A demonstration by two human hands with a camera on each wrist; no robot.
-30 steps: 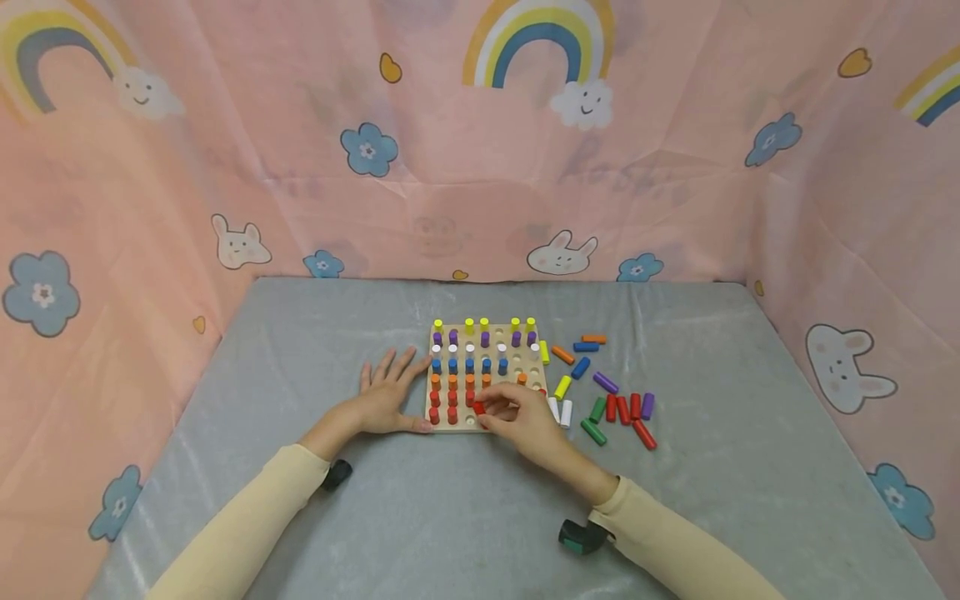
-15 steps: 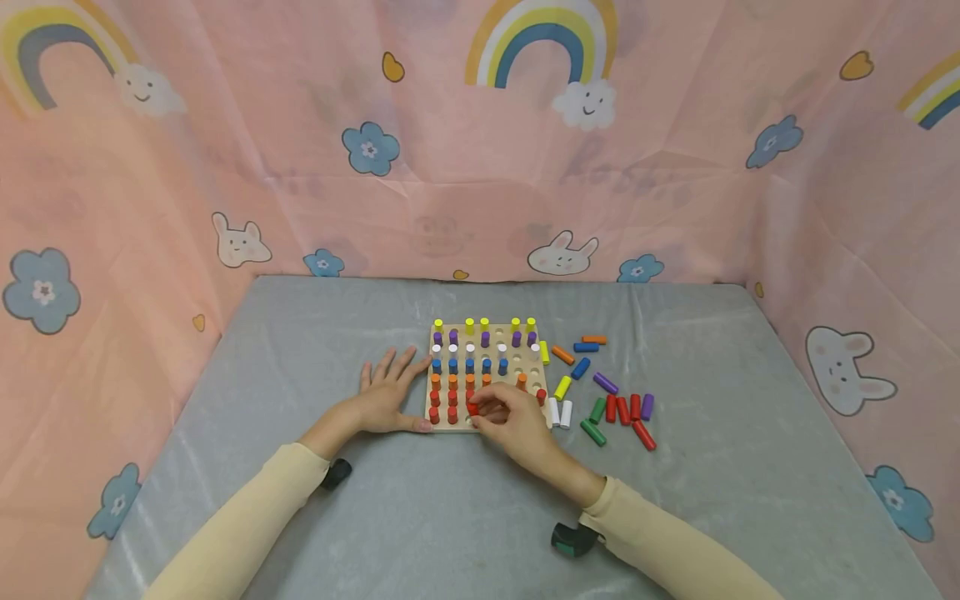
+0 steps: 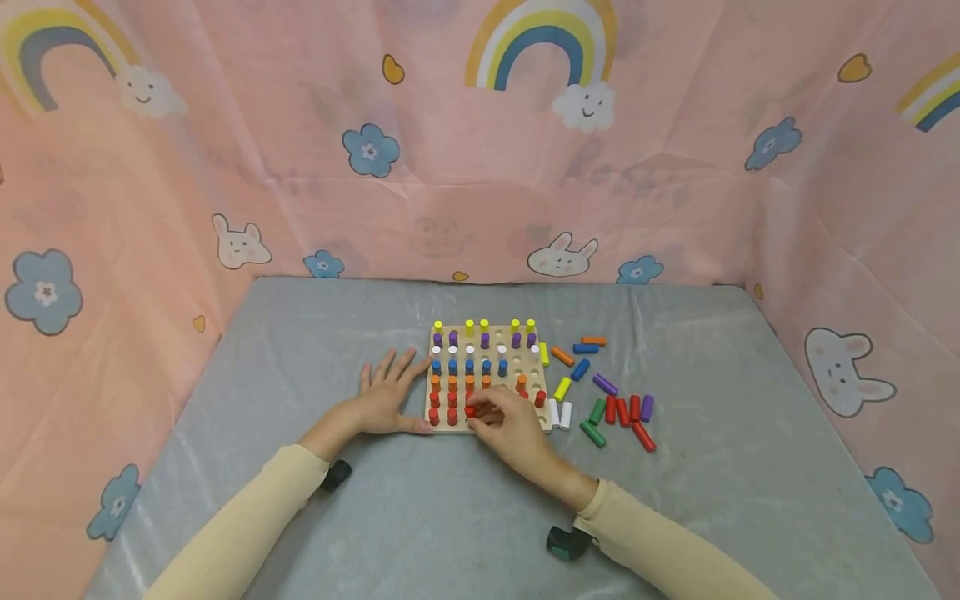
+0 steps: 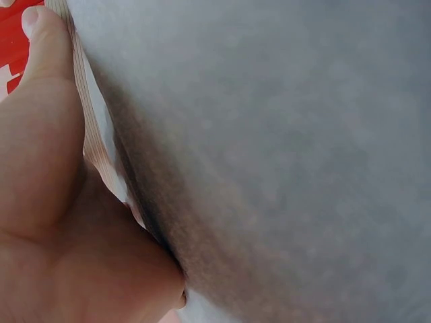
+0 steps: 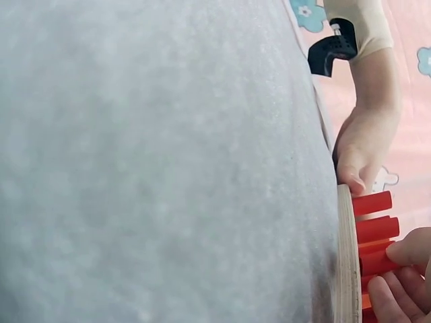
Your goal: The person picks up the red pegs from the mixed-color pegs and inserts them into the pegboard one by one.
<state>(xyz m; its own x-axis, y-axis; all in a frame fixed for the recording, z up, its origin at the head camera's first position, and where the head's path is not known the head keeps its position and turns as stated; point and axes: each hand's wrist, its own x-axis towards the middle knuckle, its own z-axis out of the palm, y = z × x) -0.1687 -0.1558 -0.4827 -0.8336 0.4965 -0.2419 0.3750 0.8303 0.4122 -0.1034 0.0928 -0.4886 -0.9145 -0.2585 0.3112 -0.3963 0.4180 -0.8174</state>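
A wooden pegboard (image 3: 448,431) lies on the grey cloth with rows of yellow, purple, white, blue, orange and red pegs standing in it. My left hand (image 3: 390,402) rests against its left side, fingers spread, thumb at the near left corner. In the left wrist view the thumb of that hand (image 4: 40,148) lies along the board's edge (image 4: 91,128). My right hand (image 3: 513,423) pinches a red peg (image 5: 376,262) between thumb and fingertips, over the nearest row. That peg is upright, right of two red pegs (image 3: 452,416) in the row. The right hand covers part of the board's near rows.
Loose pegs lie right of the board: a red peg (image 3: 643,435), a green peg (image 3: 593,432), a purple peg (image 3: 605,382), white pegs (image 3: 566,414) and several others. A pink printed curtain (image 3: 450,208) stands around the table. Each wrist wears a black camera (image 3: 567,543).
The right hand has shifted slightly left with the red peg, which went from tilted to upright over the nearest row. The left hand has stayed in place.
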